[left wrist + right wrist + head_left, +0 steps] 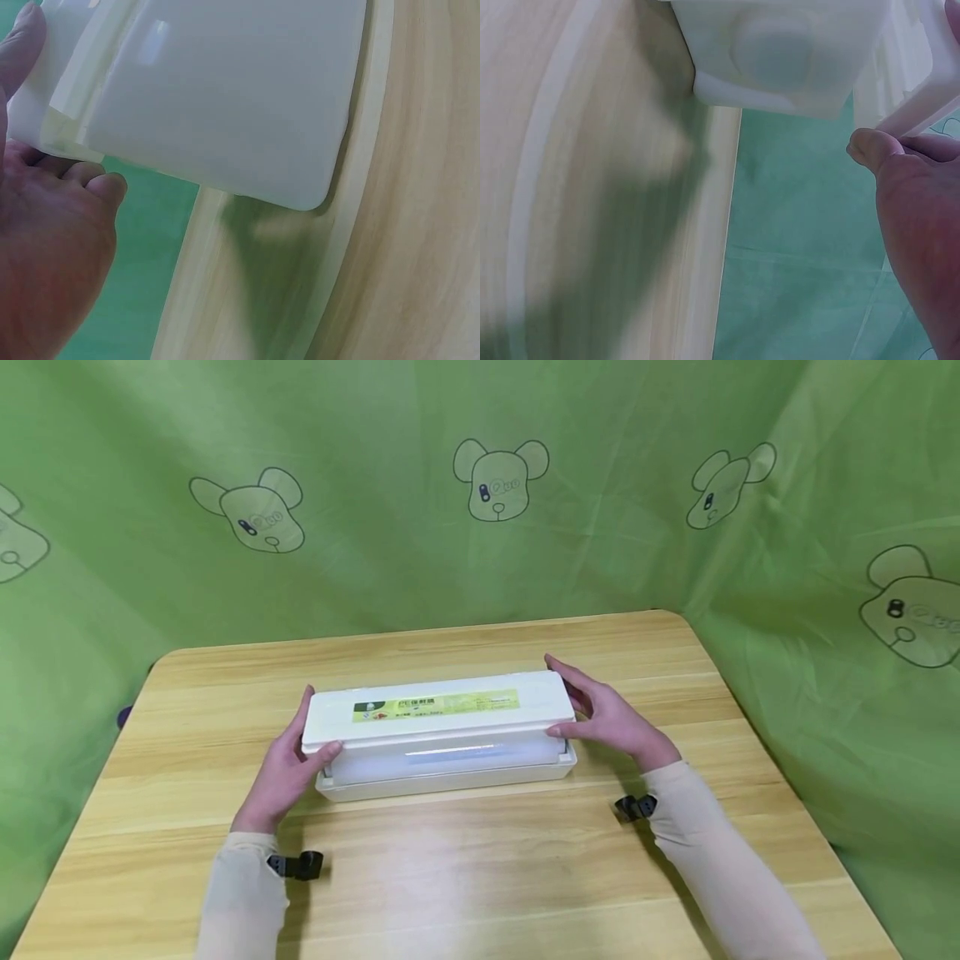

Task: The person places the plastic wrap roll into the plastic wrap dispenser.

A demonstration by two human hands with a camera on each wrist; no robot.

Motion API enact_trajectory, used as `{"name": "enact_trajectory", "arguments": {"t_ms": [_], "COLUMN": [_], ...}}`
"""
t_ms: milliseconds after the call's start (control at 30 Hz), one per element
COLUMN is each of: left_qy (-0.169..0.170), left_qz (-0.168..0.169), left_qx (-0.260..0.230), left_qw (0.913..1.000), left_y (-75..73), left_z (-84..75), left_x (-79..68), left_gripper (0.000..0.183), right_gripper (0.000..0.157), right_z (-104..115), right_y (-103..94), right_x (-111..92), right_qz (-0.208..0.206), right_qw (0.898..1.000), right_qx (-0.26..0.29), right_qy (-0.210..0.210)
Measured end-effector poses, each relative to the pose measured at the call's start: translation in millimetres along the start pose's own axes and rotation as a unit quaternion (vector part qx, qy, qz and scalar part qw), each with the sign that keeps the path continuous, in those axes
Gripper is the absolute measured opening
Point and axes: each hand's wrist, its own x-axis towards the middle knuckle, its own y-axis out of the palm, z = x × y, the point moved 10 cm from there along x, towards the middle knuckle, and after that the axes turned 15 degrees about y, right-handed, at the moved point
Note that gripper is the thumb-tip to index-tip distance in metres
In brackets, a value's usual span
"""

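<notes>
A white plastic cling film box point(442, 783) lies lengthwise on the table, with a pale film roll point(450, 758) showing along its front. Above it, the white lid point(442, 727) with a yellow-green label point(435, 705) sits lifted off the base. My left hand point(288, 764) grips the lid's left end, thumb on the front edge and fingers round behind. At the opposite end my right hand point(607, 717) holds the lid the same way. In the right wrist view a gap shows between the lid point(930, 97) and the box point(780, 60). The lid hides the roll's top.
The wooden table point(480, 877) has rounded far corners. Green curtains point(375, 577) with bear-head drawings hang behind it and along the sides. A small purple object point(123, 717) shows at the table's left edge. Black wrist devices point(298, 865) sit on both sleeves.
</notes>
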Motion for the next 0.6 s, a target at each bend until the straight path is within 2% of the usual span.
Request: {"name": "enact_trajectory", "arguments": {"t_ms": [133,400,600], "left_qy": [0.004,0.026,0.022], "left_qz": [-0.005,-0.013,-0.018], "left_qx": [-0.004,-0.051,-0.048], "left_qw": [1.0,0.9982,0.9984], "left_y": [-1.1,0.3,-0.5], "left_z": [-1.9,-2.7,-2.4], "left_x": [-1.7,-2.7,-4.2], "left_gripper": [0.089,0.09,0.089], "right_gripper": [0.102,0.101,0.101], "right_z": [0,-4,-3], "right_y": [1.8,3.6,5.0], "right_x": [-2,-11,-12], "right_qz": [-0.001,0.0,0.0], "right_qw": [1.0,1.0,1.0], "right_qx": [-0.009,-0.019,-0.024], "right_qy": [-0.002,0.003,0.006]}}
